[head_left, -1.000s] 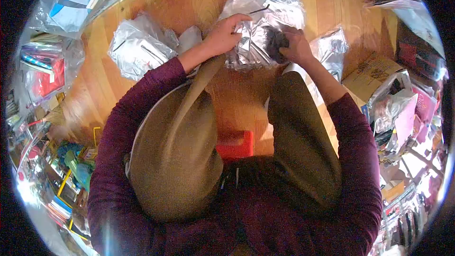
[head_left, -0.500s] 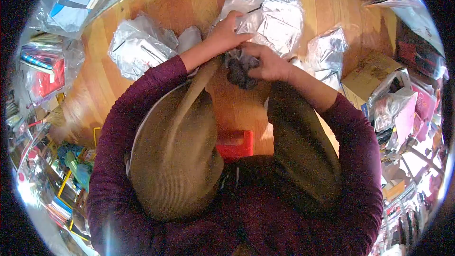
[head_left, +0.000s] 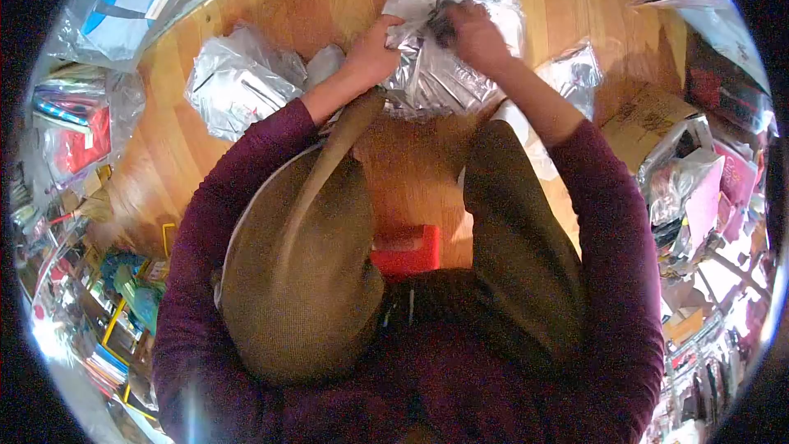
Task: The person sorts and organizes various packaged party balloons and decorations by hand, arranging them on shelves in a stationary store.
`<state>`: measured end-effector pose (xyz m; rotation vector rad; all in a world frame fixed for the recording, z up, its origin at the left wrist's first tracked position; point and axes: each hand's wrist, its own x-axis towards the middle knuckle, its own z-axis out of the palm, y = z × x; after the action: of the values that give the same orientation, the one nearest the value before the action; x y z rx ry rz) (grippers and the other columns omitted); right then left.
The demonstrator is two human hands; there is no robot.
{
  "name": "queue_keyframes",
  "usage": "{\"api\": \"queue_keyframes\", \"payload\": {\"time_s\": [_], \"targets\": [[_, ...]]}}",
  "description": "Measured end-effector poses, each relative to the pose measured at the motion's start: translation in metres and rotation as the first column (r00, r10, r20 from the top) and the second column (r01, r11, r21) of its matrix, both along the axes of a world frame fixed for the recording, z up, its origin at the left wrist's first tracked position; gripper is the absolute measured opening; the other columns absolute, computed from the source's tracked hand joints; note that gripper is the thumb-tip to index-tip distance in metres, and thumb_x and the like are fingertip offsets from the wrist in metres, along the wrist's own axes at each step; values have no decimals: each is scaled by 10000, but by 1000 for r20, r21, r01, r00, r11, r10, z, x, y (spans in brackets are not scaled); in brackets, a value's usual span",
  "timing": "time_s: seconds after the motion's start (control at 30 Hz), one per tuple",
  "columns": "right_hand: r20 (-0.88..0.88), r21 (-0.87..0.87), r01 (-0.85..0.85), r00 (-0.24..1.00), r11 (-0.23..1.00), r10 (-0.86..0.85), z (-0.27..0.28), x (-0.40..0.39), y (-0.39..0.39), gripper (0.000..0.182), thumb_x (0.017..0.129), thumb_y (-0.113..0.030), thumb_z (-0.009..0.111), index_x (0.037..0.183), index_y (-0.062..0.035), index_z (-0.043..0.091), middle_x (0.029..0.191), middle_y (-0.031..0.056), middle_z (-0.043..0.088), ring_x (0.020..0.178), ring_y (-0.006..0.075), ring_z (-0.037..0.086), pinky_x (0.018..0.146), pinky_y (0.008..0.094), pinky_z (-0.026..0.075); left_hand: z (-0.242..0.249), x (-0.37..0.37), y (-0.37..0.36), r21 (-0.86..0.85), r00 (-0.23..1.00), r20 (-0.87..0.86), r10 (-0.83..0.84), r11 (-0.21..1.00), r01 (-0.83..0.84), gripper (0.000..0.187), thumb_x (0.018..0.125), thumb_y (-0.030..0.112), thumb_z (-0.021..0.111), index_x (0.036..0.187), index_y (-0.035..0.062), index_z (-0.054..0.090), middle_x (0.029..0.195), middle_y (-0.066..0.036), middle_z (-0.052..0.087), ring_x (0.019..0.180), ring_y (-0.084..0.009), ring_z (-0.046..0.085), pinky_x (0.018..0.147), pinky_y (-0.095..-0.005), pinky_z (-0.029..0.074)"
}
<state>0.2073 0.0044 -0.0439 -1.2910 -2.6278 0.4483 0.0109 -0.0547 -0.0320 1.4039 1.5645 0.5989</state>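
A clear plastic bag with silvery, shiny contents [head_left: 444,78] lies on the wooden floor in front of me. My left hand [head_left: 374,51] is closed at the bag's left edge, its fingers pinching the plastic. Over the upper middle of the bag, my right hand [head_left: 477,37] grips a crumpled dark grey bundle [head_left: 442,23]; motion blurs its fingers. Whether the bundle is inside the bag's opening or above it, I cannot tell.
Another silvery plastic bag [head_left: 238,86] lies to the left, and one more [head_left: 575,74] to the right. A red object [head_left: 407,251] sits between my legs. A cardboard box [head_left: 645,127] and packed goods stand at the right, with a blue-and-white package [head_left: 131,12] at upper left.
My right hand has moved forward with the dark bundle, from between my knees to over the silvery bag. My left hand has shifted slightly left, and the bag's near edge now reaches closer to me.
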Motion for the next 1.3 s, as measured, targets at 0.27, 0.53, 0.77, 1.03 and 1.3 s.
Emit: {"api": "queue_keyframes", "payload": {"time_s": [0.27, 0.53, 0.77, 1.03, 1.3], "targets": [[153, -121, -410, 892, 904, 425, 11, 21, -60, 248, 675, -142, 532, 917, -92, 511, 1025, 135, 445, 992, 315, 431, 767, 401, 430, -4, -9, 2, -171, 977, 180, 112, 982, -81, 419, 639, 39, 502, 1056, 68, 471, 739, -137, 561, 668, -239, 541, 613, -331, 424], [76, -367, -146, 980, 919, 186, 19, 85, -31, 346, 647, -203, 605, 975, -113, 543, 908, 166, 542, 824, 314, 540, 705, 386, 443, 15, -11, 0, -192, 996, 66, 54, 981, -40, 439, 634, 8, 478, 1068, 74, 460, 714, -107, 512, 646, -198, 497, 567, -312, 399], [-114, -120, 118, 985, 986, -132, 36, 26, 30, 269, 679, -100, 569, 935, -35, 515, 895, 195, 523, 820, 359, 514, 706, 392, 427, 10, -5, -6, -122, 985, 128, 113, 988, -97, 440, 638, -1, 465, 1073, 65, 460, 811, -127, 507, 732, -205, 493, 620, -295, 414], [71, -426, -240, 952, 872, 297, 18, 30, -56, 328, 685, -134, 543, 1010, -96, 518, 999, 153, 496, 953, 309, 494, 807, 391, 423, 33, -3, -2, -239, 983, 156, 93, 969, -54, 443, 649, -31, 448, 1080, 69, 448, 728, -73, 516, 614, -150, 482, 535, -266, 397], [-88, -488, 127, 977, 863, -194, 37, 96, 10, 364, 603, -117, 607, 944, 0, 556, 990, 159, 508, 924, 274, 505, 814, 314, 395, 19, -7, -3, -273, 963, 220, 158, 957, -95, 424, 667, -10, 450, 1084, 69, 451, 730, -77, 521, 592, -131, 478, 495, -261, 383]]}}
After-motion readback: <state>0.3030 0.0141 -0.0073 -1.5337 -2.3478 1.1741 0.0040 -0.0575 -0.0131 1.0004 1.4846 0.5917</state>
